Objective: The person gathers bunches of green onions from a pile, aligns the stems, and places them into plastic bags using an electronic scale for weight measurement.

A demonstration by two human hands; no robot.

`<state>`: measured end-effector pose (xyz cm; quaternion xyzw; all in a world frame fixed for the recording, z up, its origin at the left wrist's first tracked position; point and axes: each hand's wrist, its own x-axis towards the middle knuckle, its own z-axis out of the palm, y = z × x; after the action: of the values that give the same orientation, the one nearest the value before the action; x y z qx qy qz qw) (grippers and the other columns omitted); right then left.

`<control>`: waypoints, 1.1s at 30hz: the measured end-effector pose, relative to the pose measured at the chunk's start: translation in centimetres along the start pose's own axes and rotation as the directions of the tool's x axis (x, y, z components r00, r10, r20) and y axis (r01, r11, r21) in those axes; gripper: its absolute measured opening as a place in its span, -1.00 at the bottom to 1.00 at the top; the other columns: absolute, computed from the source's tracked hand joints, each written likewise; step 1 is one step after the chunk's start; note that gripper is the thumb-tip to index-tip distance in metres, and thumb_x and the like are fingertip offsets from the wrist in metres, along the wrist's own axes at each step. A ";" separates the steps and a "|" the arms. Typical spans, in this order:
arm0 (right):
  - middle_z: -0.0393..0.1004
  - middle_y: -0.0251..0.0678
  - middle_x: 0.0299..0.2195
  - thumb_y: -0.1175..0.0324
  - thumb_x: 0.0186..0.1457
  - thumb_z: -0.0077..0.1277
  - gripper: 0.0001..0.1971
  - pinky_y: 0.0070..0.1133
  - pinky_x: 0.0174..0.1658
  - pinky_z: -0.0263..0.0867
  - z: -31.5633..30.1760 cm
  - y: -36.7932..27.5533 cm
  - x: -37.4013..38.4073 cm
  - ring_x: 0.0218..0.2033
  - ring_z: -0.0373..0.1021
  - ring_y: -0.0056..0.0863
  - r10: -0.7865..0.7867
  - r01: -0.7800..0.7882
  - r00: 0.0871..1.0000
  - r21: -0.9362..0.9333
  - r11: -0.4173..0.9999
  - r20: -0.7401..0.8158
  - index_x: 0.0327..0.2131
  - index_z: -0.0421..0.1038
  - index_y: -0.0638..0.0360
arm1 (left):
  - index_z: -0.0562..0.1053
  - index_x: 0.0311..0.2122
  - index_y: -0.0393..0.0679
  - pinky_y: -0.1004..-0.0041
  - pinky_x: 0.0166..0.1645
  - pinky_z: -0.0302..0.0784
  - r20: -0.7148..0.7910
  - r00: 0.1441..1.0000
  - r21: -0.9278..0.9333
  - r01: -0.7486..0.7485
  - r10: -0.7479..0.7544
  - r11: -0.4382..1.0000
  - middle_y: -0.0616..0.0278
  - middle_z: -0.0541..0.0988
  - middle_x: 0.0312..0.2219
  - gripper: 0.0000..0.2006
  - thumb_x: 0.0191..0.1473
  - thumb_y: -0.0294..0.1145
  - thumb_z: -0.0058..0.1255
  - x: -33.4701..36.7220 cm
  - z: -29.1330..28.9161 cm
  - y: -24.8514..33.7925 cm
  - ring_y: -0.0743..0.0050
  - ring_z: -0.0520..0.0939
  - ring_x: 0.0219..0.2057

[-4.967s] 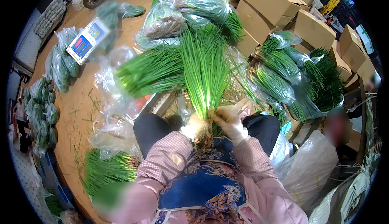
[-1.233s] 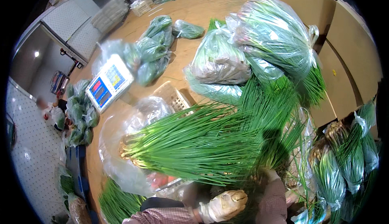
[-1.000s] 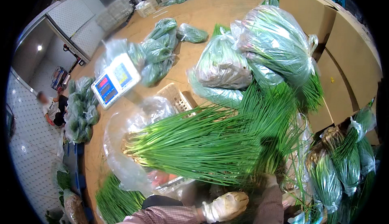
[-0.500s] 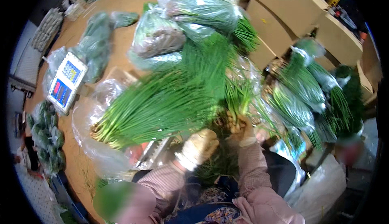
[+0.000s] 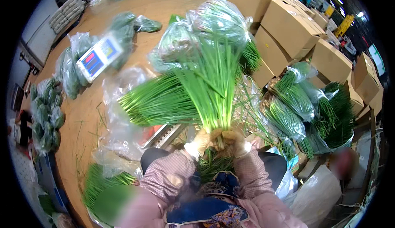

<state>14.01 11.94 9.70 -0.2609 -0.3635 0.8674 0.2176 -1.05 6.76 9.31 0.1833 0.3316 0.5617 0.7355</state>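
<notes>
A bunch of green onions (image 5: 214,100) stands in front of me, its green leaves fanned out away from me. My left hand (image 5: 202,140), in a worn glove, is closed round the pale stem end. Close against it, my gloved right hand (image 5: 233,141) also grips the base of the same bunch. The root tips are mostly hidden by the fingers. Just beyond and to the left lies a larger heap of green onions (image 5: 158,100), partly covered by the held leaves. Under its near edge shows a metal frame (image 5: 161,136).
A digital scale display (image 5: 99,58) stands left among bagged greens (image 5: 68,73). Clear plastic (image 5: 117,139) lies beside the heap. Filled bags (image 5: 218,16) sit at the far side, bagged green onions (image 5: 290,110) at right. Cardboard boxes (image 5: 286,26) are stacked behind. Loose greens (image 5: 103,178) lie near left.
My left hand has moved right to join my right hand at the bunch's base. The bunch has come to the middle, in front of the heap. The view has shifted.
</notes>
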 end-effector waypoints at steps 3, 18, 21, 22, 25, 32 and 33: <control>0.38 -0.15 -0.31 0.29 0.01 -0.11 -0.77 -0.53 -0.24 0.34 2.7 0.4 1.2 -0.34 0.34 -0.36 -0.050 0.049 0.999 -0.418 0.907 0.009 -0.36 0.44 0.23 | 0.29 -0.07 -0.25 0.43 -0.51 0.57 -0.052 0.993 -0.130 -0.112 0.106 0.985 0.05 0.49 -0.32 -0.66 0.03 -0.41 -0.02 -1.5 -3.4 -2.2 0.35 0.58 -0.45; 0.06 -0.07 0.14 0.58 -0.18 -0.03 -0.24 -0.57 0.14 0.02 2.3 6.5 3.6 0.14 0.06 -0.30 -0.236 0.104 0.963 -0.628 0.772 -0.132 0.16 -0.11 0.35 | 0.31 -0.10 -0.31 0.36 -0.18 0.57 -0.212 0.973 -0.361 -0.164 0.091 0.918 0.06 0.49 -0.25 -0.68 -0.03 -0.60 -0.05 -6.6 -6.3 -5.6 0.26 0.55 -0.27; 0.08 -0.04 0.12 0.54 -0.22 0.01 -0.25 -0.53 0.15 0.01 8.4 2.6 4.8 0.14 0.06 -0.30 -0.286 0.132 0.952 -0.692 0.710 -0.112 0.13 -0.02 0.37 | 0.32 -0.12 -0.32 0.34 -0.23 0.58 -0.209 0.978 -0.363 -0.097 0.020 0.927 0.04 0.50 -0.31 -0.72 0.00 -0.61 -0.11 -7.4 -7.6 -5.9 0.25 0.57 -0.33; 0.10 -0.03 0.11 0.52 -0.22 0.02 -0.27 -0.52 0.15 0.01 8.9 2.0 5.8 0.14 0.05 -0.31 -0.292 0.128 0.949 -0.699 0.704 -0.120 0.11 0.01 0.38 | 0.32 -0.13 -0.32 0.34 -0.25 0.58 -0.216 0.976 -0.366 -0.044 -0.039 0.930 0.04 0.51 -0.32 -0.73 0.00 -0.62 -0.12 -7.4 -7.9 -6.0 0.25 0.58 -0.35; 0.13 -0.07 0.10 0.41 -0.09 0.00 -0.32 -0.45 0.13 0.07 5.4 3.1 9.6 0.10 0.14 -0.25 -0.258 -0.143 0.924 -0.879 0.455 -0.284 0.13 -0.01 0.30 | 0.34 -0.20 -0.26 0.40 -0.42 0.51 -0.305 0.946 -0.303 0.011 -0.109 0.953 0.10 0.52 -0.49 -0.77 -0.04 -0.61 -0.08 -7.7 -4.6 -4.4 0.34 0.54 -0.52; 0.18 0.02 0.06 0.16 0.01 0.00 -0.31 -0.44 0.09 0.11 4.5 5.5 9.2 0.07 0.17 -0.18 -0.118 -0.181 0.785 -0.407 0.895 -0.608 0.11 0.00 0.38 | 0.41 -0.27 -0.28 0.70 -0.75 0.29 -0.401 0.915 -0.207 -0.148 0.054 0.967 0.21 0.54 -0.56 -0.83 -0.05 -0.57 -0.01 -7.6 -4.7 -4.6 0.60 0.45 -0.74; 0.17 0.02 0.07 0.15 0.01 -0.01 -0.32 -0.45 0.08 0.12 3.9 5.7 9.2 0.07 0.17 -0.19 -0.139 -0.247 0.782 -0.507 0.826 -0.608 0.10 0.02 0.40 | 0.42 -0.29 -0.28 0.70 -0.74 0.28 -0.419 0.907 -0.207 -0.137 0.038 0.969 0.21 0.54 -0.57 -0.83 -0.08 -0.57 0.04 -7.5 -4.8 -5.0 0.60 0.45 -0.73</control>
<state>3.52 11.49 5.12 -0.5940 -0.5012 0.5924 0.2123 -1.99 -2.35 4.83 -0.0115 0.4027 0.6551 0.6391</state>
